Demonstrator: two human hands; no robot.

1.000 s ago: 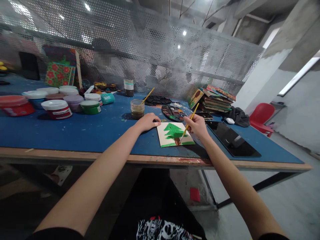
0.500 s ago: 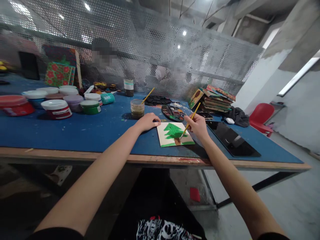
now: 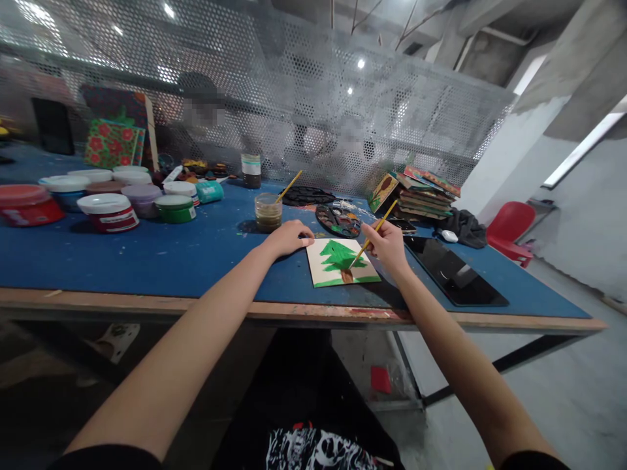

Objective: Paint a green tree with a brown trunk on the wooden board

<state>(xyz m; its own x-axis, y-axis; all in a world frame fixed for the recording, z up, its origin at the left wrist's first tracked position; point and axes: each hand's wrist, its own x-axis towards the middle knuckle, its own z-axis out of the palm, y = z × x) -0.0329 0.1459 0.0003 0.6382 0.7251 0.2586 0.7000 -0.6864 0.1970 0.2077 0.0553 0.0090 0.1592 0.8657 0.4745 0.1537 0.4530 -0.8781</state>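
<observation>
While the right hand (image 3: 386, 243) was placed over the right edge of the board (image 3: 337, 261), its thumb and fingers were pinched on a yellow paintbrush (image 3: 374, 231), with no gap seen in the hold. The brush's tip lay to the left of the fingers and nearer the person, at the lower edge of the green tree (image 3: 339, 252), just above the brown trunk (image 3: 347, 277); contact could not be confirmed. Its long axis slanted, handle up and away to the right, bristles down and left. The board lay flat on the blue table (image 3: 220, 258), the tree's top pointing away from the person. The left hand (image 3: 288, 237) rested at the far left corner, fingers bent; whether it gripped or merely pressed could not be told. A palette (image 3: 337, 222) lay just beyond the board.
</observation>
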